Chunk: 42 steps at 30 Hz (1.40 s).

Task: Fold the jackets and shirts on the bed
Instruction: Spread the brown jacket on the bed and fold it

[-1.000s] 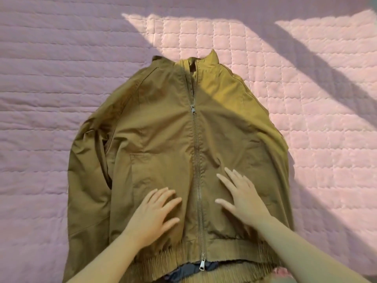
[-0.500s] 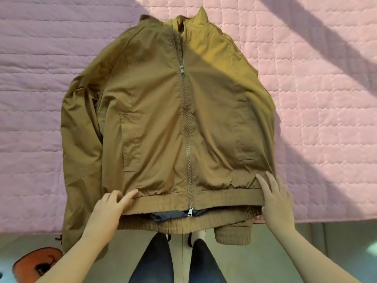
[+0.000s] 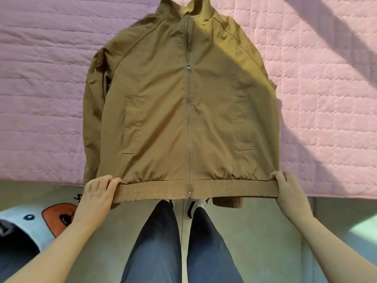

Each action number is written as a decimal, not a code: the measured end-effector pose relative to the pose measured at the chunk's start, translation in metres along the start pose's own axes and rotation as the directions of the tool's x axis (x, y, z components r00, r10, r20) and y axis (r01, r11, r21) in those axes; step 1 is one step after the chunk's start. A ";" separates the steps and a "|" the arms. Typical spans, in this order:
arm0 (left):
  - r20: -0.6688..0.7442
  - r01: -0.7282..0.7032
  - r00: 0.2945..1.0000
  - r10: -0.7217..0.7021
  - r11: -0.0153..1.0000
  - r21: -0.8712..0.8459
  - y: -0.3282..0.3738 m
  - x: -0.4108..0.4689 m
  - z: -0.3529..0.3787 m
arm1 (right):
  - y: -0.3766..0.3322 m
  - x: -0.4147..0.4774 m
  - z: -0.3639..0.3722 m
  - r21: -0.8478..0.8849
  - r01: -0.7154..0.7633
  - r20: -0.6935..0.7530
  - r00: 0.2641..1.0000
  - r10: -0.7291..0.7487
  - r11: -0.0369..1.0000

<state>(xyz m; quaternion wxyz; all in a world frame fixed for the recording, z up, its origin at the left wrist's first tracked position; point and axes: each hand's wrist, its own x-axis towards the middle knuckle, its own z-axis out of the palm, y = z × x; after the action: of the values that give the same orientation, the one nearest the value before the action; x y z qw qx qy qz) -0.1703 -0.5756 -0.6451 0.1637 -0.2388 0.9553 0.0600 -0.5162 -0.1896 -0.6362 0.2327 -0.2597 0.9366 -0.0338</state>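
Here's the olive-brown zip jacket (image 3: pixel 183 119), face up on the bed's pink quilt (image 3: pixel 40 99), collar (image 3: pixel 195 7) at the far end. The zipper (image 3: pixel 189 129) is closed most of the way (the zipper pull (image 3: pixel 188 67) sits high on the chest). The only containers are the jacket's two pockets, a left pocket (image 3: pixel 132 123) and a right pocket (image 3: pixel 242 123). They show as flat stitched outlines either side of the zipper, and what they hold cannot be seen.

At the jacket's ribbed hem (image 3: pixel 153 190), right over the near edge of the bed, both hands are on. The left hand (image 3: pixel 98 193) has its grip curled over the hem's left end. The right hand (image 3: pixel 289 193) pinches the right end, and the hem runs taut and straight between them.

The left sleeve (image 3: pixel 93 119) lies down the jacket's left side. A ribbed cuff (image 3: pixel 227 202) peeks out under the hem toward the right. Below the jacket are the person's dark blue trouser legs (image 3: pixel 159 242), a white sock (image 3: pixel 199 203) just under the zipper's end, and the floor (image 3: pixel 255 231). Lower left of the jacket lies a cartoon-face rug (image 3: pixel 57 215).
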 end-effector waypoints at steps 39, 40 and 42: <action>0.146 0.016 0.986 0.075 0.841 -0.541 0.298 0.250 -0.007 | 0.006 0.159 0.033 0.565 -0.589 0.625 0.763 0.166 0.579; 0.165 0.017 0.983 0.078 0.861 -0.508 0.299 0.252 -0.005 | 0.006 0.161 0.030 0.578 -0.582 0.610 0.774 0.171 0.572; 0.236 0.026 0.968 0.087 0.898 -0.439 0.300 0.258 -0.002 | 0.014 0.166 0.023 0.616 -0.576 0.559 0.800 0.218 0.537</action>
<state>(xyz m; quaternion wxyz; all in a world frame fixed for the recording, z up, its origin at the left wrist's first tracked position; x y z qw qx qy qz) -0.5281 -0.4247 -0.7204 0.2234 -0.2449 0.8925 0.3058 -0.6379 -0.2599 -0.7286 0.5144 0.0887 0.7933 -0.3133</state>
